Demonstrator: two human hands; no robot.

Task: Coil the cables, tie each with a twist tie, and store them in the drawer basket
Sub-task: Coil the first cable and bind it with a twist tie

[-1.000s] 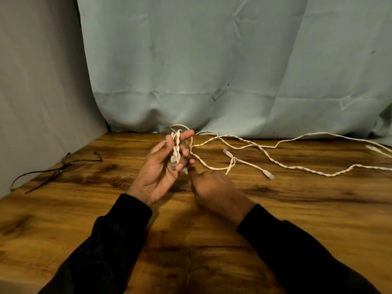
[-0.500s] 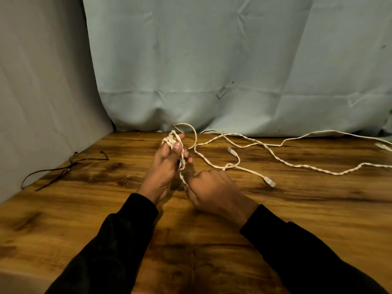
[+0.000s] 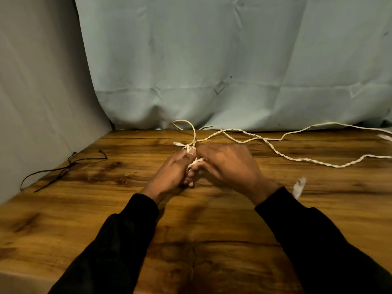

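Both hands meet over the middle of the wooden tabletop (image 3: 212, 230), each closed on the same white cable (image 3: 273, 148). The left hand (image 3: 171, 172) grips a small bunch of coiled cable, its thumb pressing the strands near the top, where a short plug end (image 3: 176, 143) sticks out to the left just beyond its fingertips. The right hand (image 3: 229, 166) sits touching the left one, knuckles up, its fingers curled around a loop of cable between the two hands. From the bunch, a loop rises away from the hands toward the pale cloth backdrop (image 3: 233, 60), and the rest of the cable, partly twisted in pairs, runs with its long axis out to the right of the right hand, lying on the tabletop and leaving the view at the right edge. A blurred white connector (image 3: 299, 186) hangs just beside the right wrist. Well to the left of the left hand, thin dark twist ties (image 3: 67, 168) lie on the tabletop near the grey wall (image 3: 38, 92). Both arms wear black sleeves (image 3: 118, 240).
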